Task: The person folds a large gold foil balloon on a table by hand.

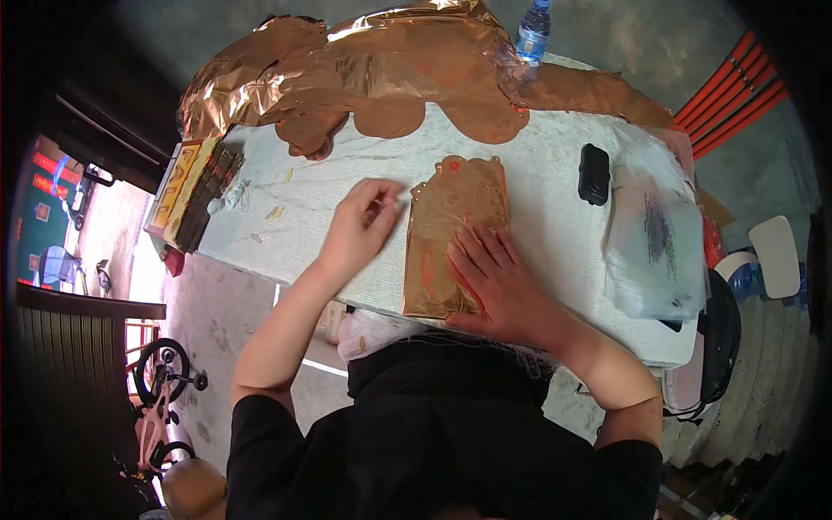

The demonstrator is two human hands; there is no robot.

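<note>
A copper-coloured foil piece with a scalloped top edge lies flat on the white-covered table in front of me. My right hand rests on its lower right part, fingers stretched out and palm down. Just left of the piece, my left hand hovers with curled fingers, the thumb close to the fingertips. Whatever they pinch, if anything, is too small to make out. Large shiny copper foil sheets with rounded lobes spread across the far side of the table.
A stack of packets stands at the table's left edge, beside a small white thread bundle. To the right are a black case and clear plastic bags. A water bottle stands at the back. A bicycle is at the lower left.
</note>
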